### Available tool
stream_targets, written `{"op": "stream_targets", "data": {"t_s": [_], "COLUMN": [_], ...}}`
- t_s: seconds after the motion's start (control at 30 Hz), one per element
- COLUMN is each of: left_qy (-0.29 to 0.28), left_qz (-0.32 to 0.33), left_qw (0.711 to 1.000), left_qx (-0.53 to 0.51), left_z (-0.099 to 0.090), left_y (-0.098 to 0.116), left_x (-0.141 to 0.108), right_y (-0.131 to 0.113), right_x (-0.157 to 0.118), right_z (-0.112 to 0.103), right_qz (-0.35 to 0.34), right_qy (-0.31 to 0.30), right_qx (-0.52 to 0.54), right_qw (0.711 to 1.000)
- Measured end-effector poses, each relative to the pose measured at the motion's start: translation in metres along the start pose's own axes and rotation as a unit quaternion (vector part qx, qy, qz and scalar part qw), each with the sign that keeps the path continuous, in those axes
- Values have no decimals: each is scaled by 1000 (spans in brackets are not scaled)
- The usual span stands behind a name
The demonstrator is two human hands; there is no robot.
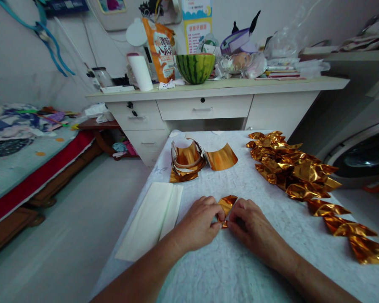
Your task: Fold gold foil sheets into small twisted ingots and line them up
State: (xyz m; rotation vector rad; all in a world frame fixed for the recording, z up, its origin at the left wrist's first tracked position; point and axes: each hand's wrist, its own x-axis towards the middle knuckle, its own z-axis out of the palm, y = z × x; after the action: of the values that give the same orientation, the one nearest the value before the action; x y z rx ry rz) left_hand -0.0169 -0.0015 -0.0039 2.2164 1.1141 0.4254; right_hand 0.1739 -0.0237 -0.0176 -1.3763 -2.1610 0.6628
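Observation:
Between my two hands, low over the cloth-covered table (192,265), is a small piece of shiny gold foil paper (228,203), partly bent. My left hand (202,219) pinches its left side with thumb and forefinger. Its right side is pinched by my right hand (250,222), the fingers curled close to the left ones. Beyond them lies a curled stack of gold foil sheets (187,158), with a single curved gold sheet (222,157) beside it. To the right, folded gold foil pieces (298,168) form a heap that trails toward the table's near right edge.
A pale folded paper (145,219) lies left of my hands. Behind the table stands a white desk (205,107) bearing a watermelon half (196,68), an orange pouch (161,52) and a white roll (140,72). A bed (28,155) is at left, a washing machine (366,143) at right.

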Motion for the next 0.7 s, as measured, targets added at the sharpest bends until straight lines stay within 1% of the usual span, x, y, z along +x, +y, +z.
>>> {"op": "stream_targets", "data": {"t_s": [0.17, 0.37, 0.7], "left_qy": [-7, -13, 6], "left_qz": [-9, -14, -24], "left_qw": [1000, 1000, 1000], "left_qx": [0, -5, 0], "left_z": [-2, -4, 1], "left_y": [2, 5, 3], "left_x": [-1, -1, -1], "right_y": [-1, -2, -3], "right_x": [1, 2, 2], "right_z": [6, 6, 5], "right_qz": [16, 26, 38], "right_qy": [28, 21, 5], "right_qx": [-39, -45, -42], "right_qw": [999, 998, 998]}}
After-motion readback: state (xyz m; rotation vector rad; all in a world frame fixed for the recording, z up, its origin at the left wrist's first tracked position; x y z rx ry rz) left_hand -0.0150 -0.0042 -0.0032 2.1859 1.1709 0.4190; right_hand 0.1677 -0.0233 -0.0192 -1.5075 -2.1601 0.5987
